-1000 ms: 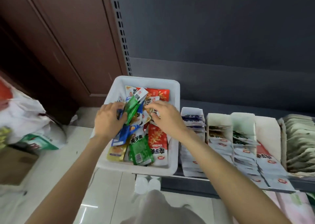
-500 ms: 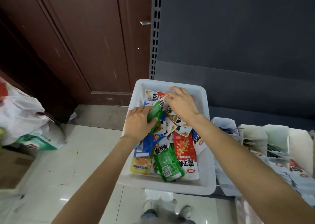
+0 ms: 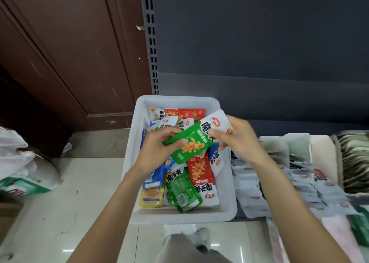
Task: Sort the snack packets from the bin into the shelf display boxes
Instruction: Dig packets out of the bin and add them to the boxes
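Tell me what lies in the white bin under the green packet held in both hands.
Under the green packet, in the white bin: red packets, a second green one, blue and yellow ones. Anything directly beneath the hands is hidden.

Grey shelf [image 3: 251, 215] carries white bin [image 3: 229, 202] beside display boxes [image 3: 299, 142].

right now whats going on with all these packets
A person is sorting snack packets out of a white bin. Both hands hold one green packet above the bin: the left hand grips its lower end, the right hand pinches its white top. Red, green, blue and yellow packets lie in the bin. The shelf display boxes to the right already hold rows of packets.
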Demonstrator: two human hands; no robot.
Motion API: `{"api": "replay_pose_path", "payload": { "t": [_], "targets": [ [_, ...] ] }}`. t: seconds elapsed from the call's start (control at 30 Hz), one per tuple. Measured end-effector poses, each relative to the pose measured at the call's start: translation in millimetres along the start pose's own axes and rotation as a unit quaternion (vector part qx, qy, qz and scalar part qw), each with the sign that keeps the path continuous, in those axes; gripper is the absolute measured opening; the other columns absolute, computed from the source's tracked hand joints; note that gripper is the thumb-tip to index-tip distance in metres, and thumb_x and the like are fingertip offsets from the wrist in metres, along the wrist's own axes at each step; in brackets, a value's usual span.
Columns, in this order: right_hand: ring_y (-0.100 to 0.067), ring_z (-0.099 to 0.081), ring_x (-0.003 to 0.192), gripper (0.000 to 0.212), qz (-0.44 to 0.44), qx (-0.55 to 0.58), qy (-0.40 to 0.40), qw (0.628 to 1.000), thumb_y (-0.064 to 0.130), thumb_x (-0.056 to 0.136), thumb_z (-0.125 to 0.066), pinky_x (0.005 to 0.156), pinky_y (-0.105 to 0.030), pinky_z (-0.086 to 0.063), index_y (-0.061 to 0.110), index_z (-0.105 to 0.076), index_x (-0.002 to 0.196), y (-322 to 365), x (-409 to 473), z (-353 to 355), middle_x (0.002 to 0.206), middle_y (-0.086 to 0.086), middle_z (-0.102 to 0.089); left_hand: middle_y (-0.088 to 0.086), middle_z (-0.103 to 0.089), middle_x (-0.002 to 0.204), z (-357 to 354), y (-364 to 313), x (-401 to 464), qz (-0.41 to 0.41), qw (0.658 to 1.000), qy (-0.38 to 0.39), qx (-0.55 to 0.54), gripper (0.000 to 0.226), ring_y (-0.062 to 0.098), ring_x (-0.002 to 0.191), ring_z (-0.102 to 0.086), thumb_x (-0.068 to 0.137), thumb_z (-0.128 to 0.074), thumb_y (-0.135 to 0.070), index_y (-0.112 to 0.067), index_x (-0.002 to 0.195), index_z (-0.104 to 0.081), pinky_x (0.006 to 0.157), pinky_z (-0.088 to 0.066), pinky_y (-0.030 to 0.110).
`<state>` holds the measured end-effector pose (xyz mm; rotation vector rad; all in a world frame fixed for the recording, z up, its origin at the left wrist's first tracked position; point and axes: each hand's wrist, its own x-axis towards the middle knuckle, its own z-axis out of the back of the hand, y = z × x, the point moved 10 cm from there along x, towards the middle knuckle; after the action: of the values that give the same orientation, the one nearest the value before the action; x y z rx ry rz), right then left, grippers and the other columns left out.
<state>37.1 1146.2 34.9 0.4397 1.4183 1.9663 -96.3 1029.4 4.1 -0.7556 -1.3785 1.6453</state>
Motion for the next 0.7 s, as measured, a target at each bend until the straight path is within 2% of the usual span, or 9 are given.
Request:
{"api": "replay_pose_path", "payload": {
  "t": [0.07, 0.13, 0.2, 0.33, 0.43, 0.5, 0.57, 0.63, 0.7],
  "targets": [
    [-0.008, -0.066, 0.064, 0.012, -0.005, 0.073, -0.064, 0.995, 0.01, 0.085, -0.067, 0.053, -0.022, -0.053, 0.018, -0.066, 0.093, -10, -29, 29, 0.083, 0.004, -0.073, -0.02, -0.069, 0.081, -18, -21, -3, -0.024, 1.0, -0.008, -0.012, 0.013, -0.002, 0.078, -0.064, 0.077, -0.073, -0.016, -0.024, 0.083, -0.067, 0.071, -0.047, 0.011],
    [-0.01, -0.068, 0.074, 0.012, -0.009, 0.163, -0.133, 0.978, 0.007, 0.086, -0.063, 0.059, -0.023, -0.055, 0.015, -0.065, 0.095, -27, -62, 59, 0.085, 0.004, -0.073, -0.016, -0.068, 0.076, -42, -33, -6, -0.021, 0.997, -0.014, -0.069, 0.011, 0.004, 0.074, -0.063, 0.072, -0.073, -0.021, -0.022, 0.081, -0.067, 0.068, -0.05, 0.018],
    [-0.009, -0.067, 0.075, 0.012, -0.012, 0.234, -0.214, 0.948, 0.006, 0.087, -0.06, 0.062, -0.022, -0.055, 0.014, -0.064, 0.095, -54, -93, 91, 0.084, 0.005, -0.073, -0.014, -0.068, 0.073, -67, -39, -8, -0.009, 0.994, -0.027, -0.106, 0.011, 0.009, 0.071, -0.061, 0.071, -0.072, -0.024, -0.023, 0.081, -0.068, 0.067, -0.051, 0.025],
    [-0.005, -0.066, 0.08, 0.016, -0.012, 0.273, -0.394, 0.877, 0.005, 0.092, -0.056, 0.069, -0.02, -0.055, 0.018, -0.063, 0.097, -107, -151, 158, 0.083, 0.01, -0.072, -0.012, -0.07, 0.082, -124, -45, -4, -0.031, 0.998, -0.029, -0.049, 0.014, 0.003, 0.076, -0.063, 0.084, -0.069, -0.009, -0.022, 0.089, -0.068, 0.071, -0.05, 0.019],
    [0.002, -0.064, 0.075, 0.017, 0.018, 0.175, -0.497, 0.85, 0.009, 0.094, -0.056, 0.072, -0.018, -0.053, 0.025, -0.061, 0.091, -116, -188, 206, 0.077, 0.02, -0.07, -0.013, -0.069, 0.095, -185, -58, 0, -0.081, 0.993, 0.036, 0.074, 0.018, 0.001, 0.089, -0.063, 0.087, -0.065, -0.016, -0.025, 0.103, -0.065, 0.082, -0.05, 0.02],
    [0.005, -0.059, 0.068, 0.011, 0.039, 0.046, -0.513, 0.856, 0.025, 0.095, -0.057, 0.066, -0.011, -0.047, 0.027, -0.06, 0.084, -111, -197, 232, 0.07, 0.024, -0.065, -0.011, -0.066, 0.108, -229, -66, 2, -0.154, 0.962, 0.076, 0.215, 0.024, 0.006, 0.104, -0.058, 0.087, -0.062, -0.022, -0.025, 0.112, -0.063, 0.094, -0.044, 0.027],
    [-0.003, -0.058, 0.07, 0.013, 0.063, -0.079, -0.489, 0.866, 0.032, 0.095, -0.054, 0.064, -0.012, -0.043, 0.024, -0.064, 0.092, -103, -189, 249, 0.074, 0.018, -0.063, -0.007, -0.063, 0.117, -266, -69, 5, -0.214, 0.918, 0.097, 0.321, 0.029, 0.013, 0.113, -0.051, 0.087, -0.06, -0.026, -0.023, 0.115, -0.063, 0.098, -0.038, 0.033],
    [-0.012, -0.059, 0.076, 0.016, 0.097, -0.189, -0.45, 0.867, 0.019, 0.096, -0.054, 0.068, -0.016, -0.042, 0.012, -0.067, 0.102, -96, -170, 259, 0.085, 0.004, -0.065, -0.004, -0.06, 0.123, -295, -67, 9, -0.245, 0.886, 0.11, 0.378, 0.035, 0.017, 0.118, -0.047, 0.083, -0.062, -0.025, -0.019, 0.117, -0.063, 0.099, -0.038, 0.037],
    [-0.016, -0.061, 0.079, 0.016, 0.126, -0.276, -0.399, 0.866, 0.01, 0.095, -0.055, 0.07, -0.02, -0.043, 0.007, -0.068, 0.104, -89, -145, 260, 0.093, -0.002, -0.069, -0.002, -0.058, 0.127, -313, -63, 15, -0.254, 0.864, 0.105, 0.422, 0.039, 0.02, 0.12, -0.044, 0.083, -0.062, -0.026, -0.016, 0.121, -0.061, 0.099, -0.037, 0.038]
  ]
}}
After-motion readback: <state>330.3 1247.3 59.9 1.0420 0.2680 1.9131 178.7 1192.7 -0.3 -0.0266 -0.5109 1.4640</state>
